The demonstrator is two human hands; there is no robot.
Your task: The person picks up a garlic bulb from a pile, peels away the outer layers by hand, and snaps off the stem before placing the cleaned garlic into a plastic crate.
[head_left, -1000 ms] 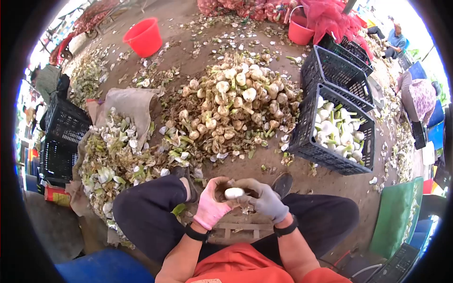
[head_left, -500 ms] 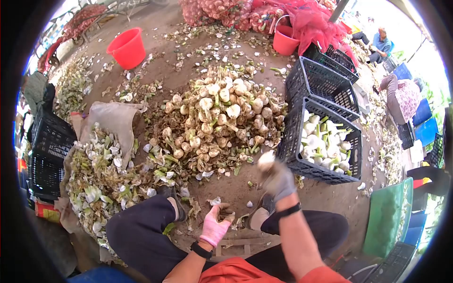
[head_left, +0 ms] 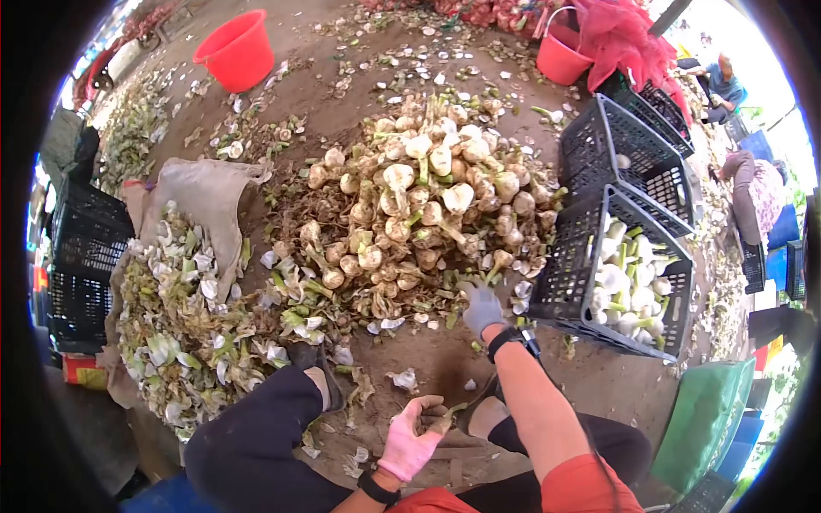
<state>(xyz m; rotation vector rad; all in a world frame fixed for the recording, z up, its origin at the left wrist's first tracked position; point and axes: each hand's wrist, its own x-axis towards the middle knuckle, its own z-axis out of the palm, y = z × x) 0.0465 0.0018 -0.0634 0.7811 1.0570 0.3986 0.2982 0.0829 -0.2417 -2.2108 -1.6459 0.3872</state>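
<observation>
My left hand (head_left: pixel 414 438), in a pinkish glove with brown fingertips, is low in the middle between my knees, its fingers curled round a small greenish stalk piece (head_left: pixel 455 410). My right hand (head_left: pixel 481 306), in a grey glove, reaches to the lower right edge of a big pile of garlic bulbs (head_left: pixel 428 197). A bulb with a green stalk (head_left: pixel 499 263) lies at its fingertips; whether the fingers grip it is unclear. Right of that hand stands a black crate (head_left: pixel 560 282) holding peeled white garlic with green stems (head_left: pixel 633 286).
Peelings (head_left: pixel 184 342) and a cloth (head_left: pixel 209 214) lie at the left. Red buckets (head_left: pixel 238 53) (head_left: pixel 562 56) stand farther back. Another black crate (head_left: pixel 629 158) is behind the filled one. Black crates (head_left: pixel 85 256) stand far left. Two people (head_left: pixel 725 85) (head_left: pixel 757 192) sit at the right.
My right hand has moved from beside the filled crate to the pile's edge; the bulb it held is gone from it. My left hand has shifted slightly right and down. The view has shifted.
</observation>
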